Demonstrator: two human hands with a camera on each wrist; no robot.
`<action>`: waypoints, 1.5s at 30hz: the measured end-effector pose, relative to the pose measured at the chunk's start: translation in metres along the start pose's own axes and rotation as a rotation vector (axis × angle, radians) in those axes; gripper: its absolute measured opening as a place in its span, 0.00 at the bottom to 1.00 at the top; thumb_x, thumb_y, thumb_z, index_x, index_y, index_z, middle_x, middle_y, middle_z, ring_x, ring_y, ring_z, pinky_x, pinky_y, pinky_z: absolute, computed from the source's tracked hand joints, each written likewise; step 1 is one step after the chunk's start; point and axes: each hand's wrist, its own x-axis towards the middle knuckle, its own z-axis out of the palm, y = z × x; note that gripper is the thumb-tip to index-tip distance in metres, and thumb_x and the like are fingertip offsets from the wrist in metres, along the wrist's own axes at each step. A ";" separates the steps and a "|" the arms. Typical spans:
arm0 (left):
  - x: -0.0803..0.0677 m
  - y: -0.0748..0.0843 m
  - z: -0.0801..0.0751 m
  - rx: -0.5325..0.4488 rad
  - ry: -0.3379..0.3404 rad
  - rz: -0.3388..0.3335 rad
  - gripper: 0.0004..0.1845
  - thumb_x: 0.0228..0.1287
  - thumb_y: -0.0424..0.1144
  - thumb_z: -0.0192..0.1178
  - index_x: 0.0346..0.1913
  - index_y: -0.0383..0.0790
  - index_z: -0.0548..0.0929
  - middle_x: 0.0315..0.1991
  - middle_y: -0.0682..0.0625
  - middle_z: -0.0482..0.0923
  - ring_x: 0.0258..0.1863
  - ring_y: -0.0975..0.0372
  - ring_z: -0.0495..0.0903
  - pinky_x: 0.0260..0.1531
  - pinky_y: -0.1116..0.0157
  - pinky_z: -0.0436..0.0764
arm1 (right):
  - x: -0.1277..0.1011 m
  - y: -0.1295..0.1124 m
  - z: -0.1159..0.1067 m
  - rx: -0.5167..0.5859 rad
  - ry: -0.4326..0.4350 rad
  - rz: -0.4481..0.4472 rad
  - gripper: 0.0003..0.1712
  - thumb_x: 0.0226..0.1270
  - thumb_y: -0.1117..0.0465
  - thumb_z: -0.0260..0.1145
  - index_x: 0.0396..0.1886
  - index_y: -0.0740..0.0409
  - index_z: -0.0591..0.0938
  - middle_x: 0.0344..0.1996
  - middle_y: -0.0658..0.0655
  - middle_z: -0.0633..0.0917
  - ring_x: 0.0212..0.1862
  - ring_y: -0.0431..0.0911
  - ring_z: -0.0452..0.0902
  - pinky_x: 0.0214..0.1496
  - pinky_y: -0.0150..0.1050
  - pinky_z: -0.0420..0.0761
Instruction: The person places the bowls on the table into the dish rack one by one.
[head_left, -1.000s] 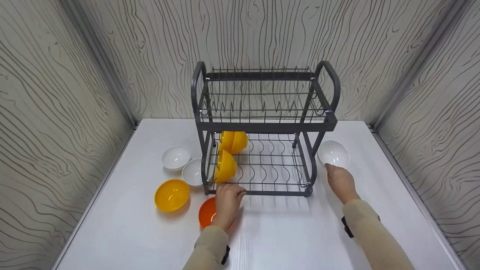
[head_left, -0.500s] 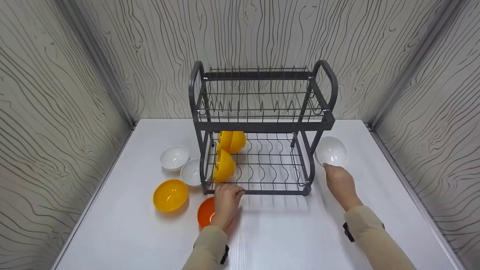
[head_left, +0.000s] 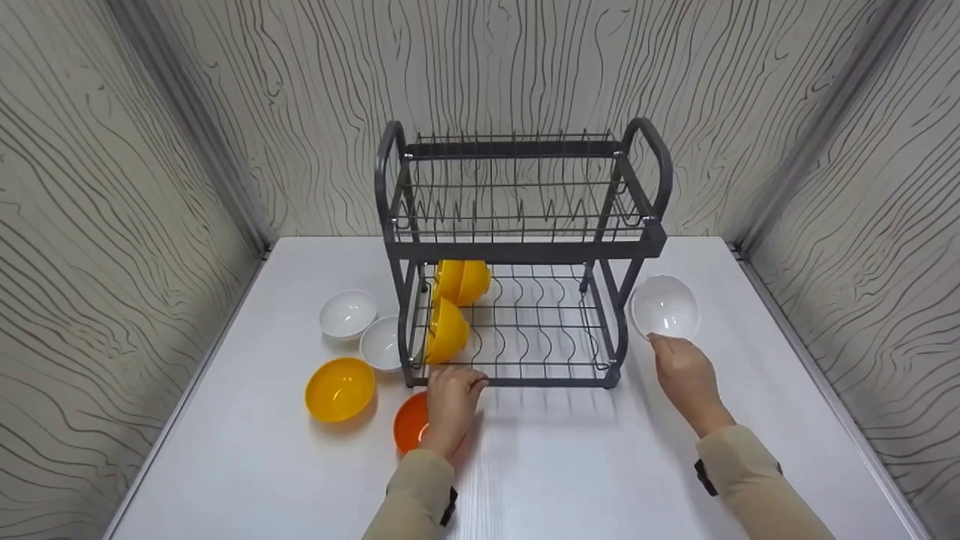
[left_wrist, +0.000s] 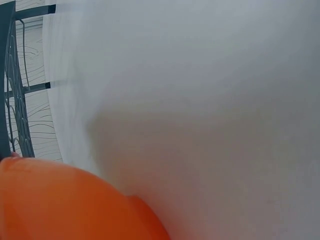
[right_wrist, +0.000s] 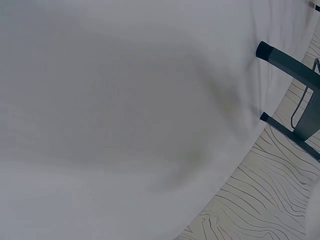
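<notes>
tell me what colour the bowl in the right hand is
White, clearest in the head view: bowl, right hand.

The white surface fills nearly the whole view, with a soft shadow across its middle. At the right edge of the surface, two dark rack legs stand, and beyond it a wavy-lined wall shows.

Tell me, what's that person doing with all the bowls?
The right hand holds a white bowl tilted up by its rim, just right of the grey dish rack. The left hand grips the rack's front bottom bar, above an orange bowl. Yellow bowls stand on the lower shelf; two white bowls and a yellow bowl wait on the table.
</notes>
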 end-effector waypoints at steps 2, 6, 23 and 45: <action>0.001 0.001 -0.001 0.005 -0.013 -0.009 0.03 0.55 0.41 0.64 0.32 0.49 0.87 0.30 0.58 0.85 0.34 0.63 0.78 0.42 0.64 0.70 | -0.001 -0.001 -0.002 0.007 0.016 -0.009 0.11 0.68 0.67 0.49 0.36 0.65 0.78 0.27 0.64 0.85 0.26 0.54 0.82 0.25 0.41 0.81; 0.001 0.001 -0.001 0.002 -0.029 -0.023 0.03 0.56 0.40 0.64 0.32 0.48 0.87 0.30 0.58 0.85 0.35 0.63 0.78 0.43 0.63 0.70 | -0.001 -0.006 -0.006 0.031 0.071 -0.043 0.09 0.65 0.69 0.52 0.36 0.66 0.79 0.29 0.64 0.85 0.28 0.54 0.82 0.27 0.42 0.82; 0.006 0.015 -0.011 -0.286 -0.205 -0.306 0.11 0.59 0.43 0.61 0.43 0.46 0.85 0.42 0.53 0.84 0.48 0.56 0.75 0.63 0.52 0.57 | -0.001 -0.026 -0.017 0.057 0.179 -0.143 0.14 0.70 0.68 0.48 0.35 0.67 0.81 0.33 0.61 0.86 0.31 0.52 0.83 0.31 0.42 0.83; 0.006 0.080 -0.028 -0.851 -0.106 -0.382 0.16 0.65 0.43 0.55 0.55 0.46 0.77 0.55 0.49 0.76 0.57 0.57 0.75 0.55 0.63 0.76 | 0.015 -0.092 -0.017 0.170 0.173 -0.363 0.16 0.71 0.67 0.48 0.36 0.62 0.83 0.37 0.57 0.87 0.37 0.47 0.85 0.40 0.41 0.84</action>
